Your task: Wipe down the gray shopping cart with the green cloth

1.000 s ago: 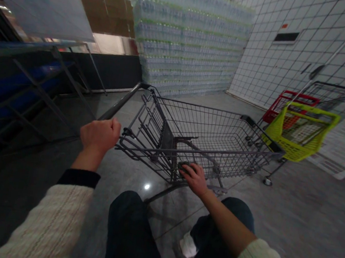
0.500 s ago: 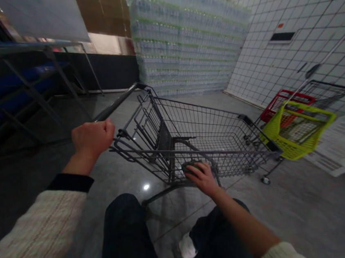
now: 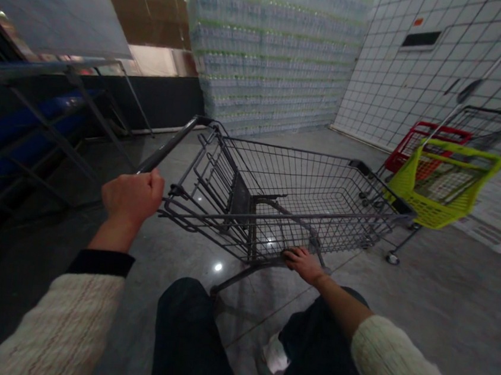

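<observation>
The large grey wire-mesh metal shopping cart [image 3: 283,216] stands before your knees, its long axis running left to right, handle end at your left. Its long dark handle bar [image 3: 165,147] sits in your left hand [image 3: 132,196], the nearer one, closed into a fist. Your right hand [image 3: 305,263], low by the basket's near side, curls its fingers over a small dark item [image 3: 288,253], mostly hidden; whether that touches metal, I can't tell.

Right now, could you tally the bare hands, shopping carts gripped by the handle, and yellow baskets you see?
Bare hands: 2 (left hand, right hand)
Shopping cart gripped by the handle: 1
Yellow basket: 1
Total: 4
</observation>
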Available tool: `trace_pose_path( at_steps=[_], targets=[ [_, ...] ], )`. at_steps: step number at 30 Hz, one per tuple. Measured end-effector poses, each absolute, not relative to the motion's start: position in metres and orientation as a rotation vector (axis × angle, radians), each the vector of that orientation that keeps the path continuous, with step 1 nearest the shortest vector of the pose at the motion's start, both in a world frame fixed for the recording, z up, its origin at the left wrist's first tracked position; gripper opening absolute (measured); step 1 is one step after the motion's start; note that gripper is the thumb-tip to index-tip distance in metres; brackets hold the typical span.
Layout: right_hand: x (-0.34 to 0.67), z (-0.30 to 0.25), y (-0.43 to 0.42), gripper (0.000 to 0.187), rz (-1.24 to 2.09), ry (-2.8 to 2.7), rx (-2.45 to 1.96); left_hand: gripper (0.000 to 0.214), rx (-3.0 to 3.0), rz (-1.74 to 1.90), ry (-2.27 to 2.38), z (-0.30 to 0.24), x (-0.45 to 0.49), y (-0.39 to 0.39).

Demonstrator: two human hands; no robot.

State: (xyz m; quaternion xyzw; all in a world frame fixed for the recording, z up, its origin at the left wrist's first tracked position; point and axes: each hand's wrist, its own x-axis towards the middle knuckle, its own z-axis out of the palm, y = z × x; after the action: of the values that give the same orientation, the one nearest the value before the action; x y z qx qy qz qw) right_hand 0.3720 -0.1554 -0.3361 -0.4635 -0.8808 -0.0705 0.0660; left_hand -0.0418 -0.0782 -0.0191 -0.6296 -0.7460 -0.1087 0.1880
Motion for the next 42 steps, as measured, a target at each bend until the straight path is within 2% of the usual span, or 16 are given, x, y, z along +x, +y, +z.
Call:
trace_pose_path(
  at_steps=[3,8,11,17,23,27,31,42],
  targets=[
    [0.365,-0.342,-0.161,0.029,-0.213,-2.649,-1.393,0.067,-1.780,-0.292,-2.099,-0.019,-0.042,-0.077],
    [0.330,-0.314,-0.148,0.036,-0.393,-2.523,-1.160,0.067,-1.783,-0.309,-2.078,-0.020,-0.043,-0.076],
    [0.320,-0.306,-0.135,0.033,-0.412,-2.503,-1.105,0.066,-1.799,-0.309,-2.086,-0.021,-0.043,-0.076],
    [0.325,-0.332,-0.131,0.035,-0.329,-2.453,-1.229,0.068,-1.830,-0.326,-2.056,-0.020,-0.044,-0.073],
    [0.333,-0.348,-0.152,0.029,-0.284,-2.521,-1.368,0.066,-1.766,-0.361,-2.117,-0.022,-0.040,-0.070],
    [0.306,-0.323,-0.145,0.034,-0.382,-2.479,-1.106,0.066,-1.754,-0.426,-2.127,-0.025,-0.041,-0.068],
    [0.280,-0.305,-0.121,0.030,-0.429,-2.455,-0.906,0.066,-1.768,-0.423,-2.140,-0.025,-0.042,-0.067],
    [0.279,-0.340,-0.129,0.036,-0.331,-2.373,-1.136,0.068,-1.771,-0.391,-2.122,-0.024,-0.042,-0.070]
  ],
)
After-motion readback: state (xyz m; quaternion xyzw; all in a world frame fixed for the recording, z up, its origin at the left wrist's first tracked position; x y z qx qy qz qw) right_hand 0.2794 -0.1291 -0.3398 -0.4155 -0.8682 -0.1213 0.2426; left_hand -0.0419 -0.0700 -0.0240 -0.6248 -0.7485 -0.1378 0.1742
